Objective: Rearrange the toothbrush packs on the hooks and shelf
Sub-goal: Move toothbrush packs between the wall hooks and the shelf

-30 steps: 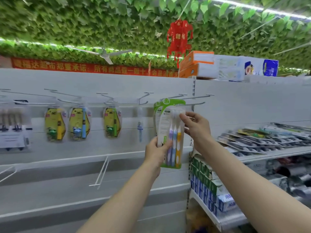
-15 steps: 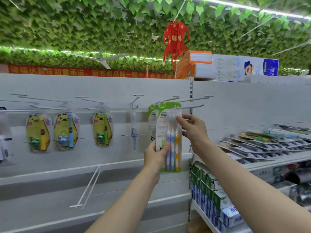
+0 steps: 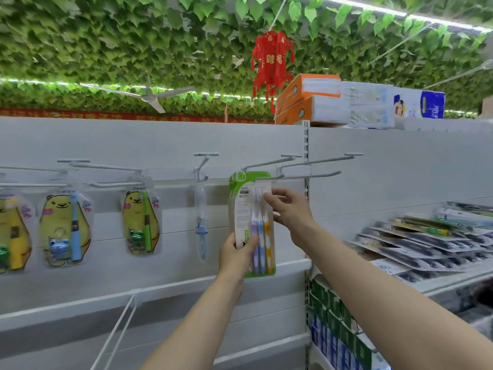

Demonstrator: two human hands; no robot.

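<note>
A green-and-white toothbrush pack (image 3: 244, 206) with purple, blue and yellow brushes is held upright against the white back panel. Its top sits at a white wire hook (image 3: 266, 178). My left hand (image 3: 238, 253) grips the pack's lower left edge, thumb on its front. My right hand (image 3: 289, 209) pinches the upper right edge. Yellow bear-shaped toothbrush packs (image 3: 65, 228) (image 3: 140, 222) hang from hooks to the left. A clear single-brush pack (image 3: 200, 220) hangs between them and the held pack.
Bare hooks (image 3: 320, 162) jut out right of the pack. A slanted shelf (image 3: 450, 281) at right holds several flat toothbrush packs (image 3: 426, 236). Boxed toothpaste (image 3: 336, 329) fills the shelf below. Tissue boxes (image 3: 309, 100) sit on top of the unit. A wire divider (image 3: 120, 332) sticks out at lower left.
The view has shifted right and up. Both hands have kept their hold and raised the pack, so its top now meets the hook.
</note>
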